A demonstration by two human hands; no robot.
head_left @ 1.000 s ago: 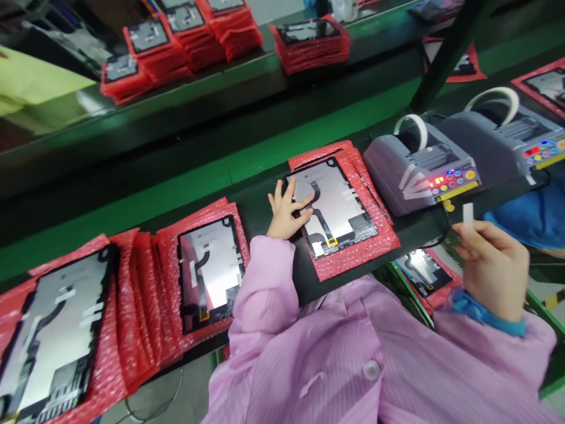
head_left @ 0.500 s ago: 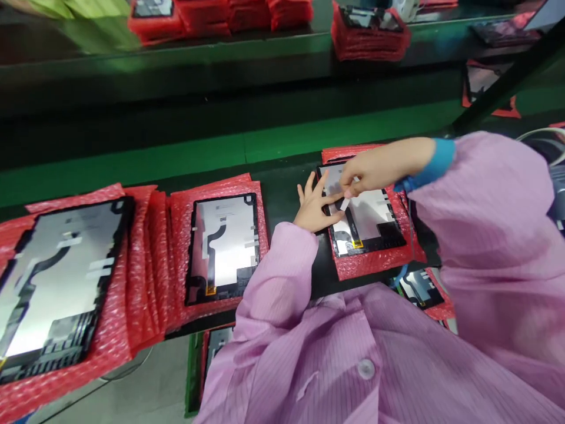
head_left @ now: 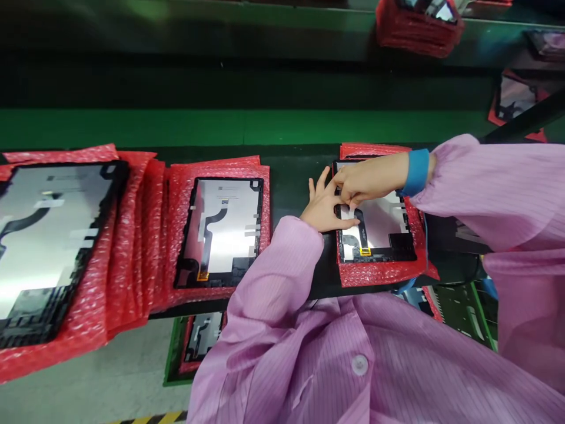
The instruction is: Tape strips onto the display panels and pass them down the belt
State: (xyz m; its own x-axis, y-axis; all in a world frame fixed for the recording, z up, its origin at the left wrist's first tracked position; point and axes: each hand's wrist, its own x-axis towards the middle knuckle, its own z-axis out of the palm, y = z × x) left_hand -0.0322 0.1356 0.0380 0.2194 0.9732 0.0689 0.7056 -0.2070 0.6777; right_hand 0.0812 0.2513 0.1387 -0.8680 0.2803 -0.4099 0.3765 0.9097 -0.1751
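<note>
A display panel (head_left: 384, 221) lies back side up on red bubble-wrap bags (head_left: 375, 275) at the right of the bench. It has a black frame, and a black flex cable (head_left: 362, 231) runs down to a yellow patch. My left hand (head_left: 324, 207) rests on the panel's left edge, fingers spread, thumb and forefinger either side of the cable's upper part. Over the upper panel, my right hand (head_left: 368, 181) is closed with its fingertips pinched at a small white piece of tape (head_left: 350, 210). The fingers partly hide the tape and the cable's upper end.
To the left, a second panel (head_left: 229, 235) lies on red bubble wrap, with another panel (head_left: 57, 229) on a thick stack beyond it. Below the bench is a green crate (head_left: 170, 359) with panels. A wrapped stack (head_left: 419, 35) stands on the back shelf.
The camera view has shifted. My right hand has lowered the white tape toward the flex cable, and less of the tape shows. My left hand stays spread on the panel's edge.
</note>
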